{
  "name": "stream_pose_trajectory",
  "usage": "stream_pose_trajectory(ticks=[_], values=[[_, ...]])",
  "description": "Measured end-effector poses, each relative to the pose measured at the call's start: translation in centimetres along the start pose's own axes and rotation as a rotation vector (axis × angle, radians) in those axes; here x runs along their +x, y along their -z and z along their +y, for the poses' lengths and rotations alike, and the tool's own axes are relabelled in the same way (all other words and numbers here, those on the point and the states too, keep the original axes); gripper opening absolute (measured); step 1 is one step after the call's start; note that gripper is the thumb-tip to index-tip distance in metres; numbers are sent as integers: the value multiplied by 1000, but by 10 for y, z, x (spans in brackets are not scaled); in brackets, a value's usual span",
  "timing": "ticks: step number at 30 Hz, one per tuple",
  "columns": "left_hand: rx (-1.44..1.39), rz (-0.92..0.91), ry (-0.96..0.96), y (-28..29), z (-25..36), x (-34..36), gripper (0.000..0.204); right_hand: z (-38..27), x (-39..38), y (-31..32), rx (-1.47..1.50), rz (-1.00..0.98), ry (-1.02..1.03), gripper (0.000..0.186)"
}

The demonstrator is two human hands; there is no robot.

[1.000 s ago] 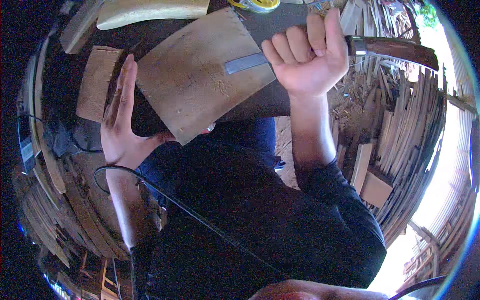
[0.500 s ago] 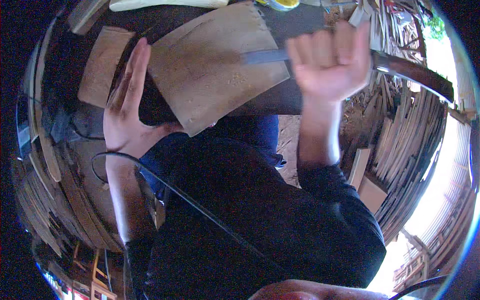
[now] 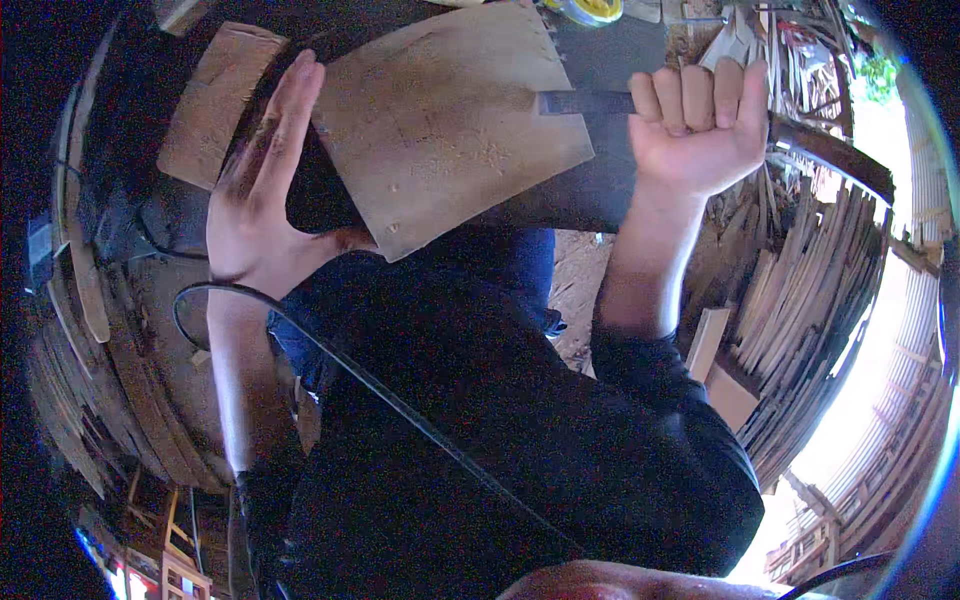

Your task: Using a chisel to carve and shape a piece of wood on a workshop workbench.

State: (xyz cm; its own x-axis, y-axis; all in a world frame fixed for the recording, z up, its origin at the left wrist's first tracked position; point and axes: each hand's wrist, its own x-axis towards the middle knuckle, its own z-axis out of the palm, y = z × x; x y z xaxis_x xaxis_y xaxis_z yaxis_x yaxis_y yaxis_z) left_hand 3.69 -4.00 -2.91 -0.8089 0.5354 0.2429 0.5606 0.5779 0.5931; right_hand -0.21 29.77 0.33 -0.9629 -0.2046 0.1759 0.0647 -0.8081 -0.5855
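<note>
A flat wooden board (image 3: 455, 140) is lying to the left of the gripping fist, between the person's two hands. Its lower edge is slanting up from a corner near the left thumb toward the fist's side; which way the board is longest, I cannot tell. Across its right edge, a bladed tool (image 3: 590, 103) is pointing leftward from the fist, its length running roughly sideways and its tip overlapping the board; whether the tip is touching, I cannot tell. The right hand (image 3: 698, 125) is wrapping its curled fingers around the tool, just off the board's right edge, and the dark handle (image 3: 835, 158) is sticking out to the fist's right. The left hand (image 3: 255, 215) is the nearer one to the board: its fingers are staying straight and together beside the left edge, its thumb spreading to the lower corner, how firmly I cannot tell. Farther left of the grip, past those fingers, a wooden block (image 3: 215, 105) is lying. Above and left of the fist, a yellow round object (image 3: 597, 9) is sitting.
</note>
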Motion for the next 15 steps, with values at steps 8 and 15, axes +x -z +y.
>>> stream_pose_trajectory(ticks=[8,15], values=[[4,-44,-58,4,-13,-1,75,36,1,-33,-180,-59,-86,50],[18,-59,-75,-4,-6,2,68,36,-2,-30,-119,58,-26,50]])
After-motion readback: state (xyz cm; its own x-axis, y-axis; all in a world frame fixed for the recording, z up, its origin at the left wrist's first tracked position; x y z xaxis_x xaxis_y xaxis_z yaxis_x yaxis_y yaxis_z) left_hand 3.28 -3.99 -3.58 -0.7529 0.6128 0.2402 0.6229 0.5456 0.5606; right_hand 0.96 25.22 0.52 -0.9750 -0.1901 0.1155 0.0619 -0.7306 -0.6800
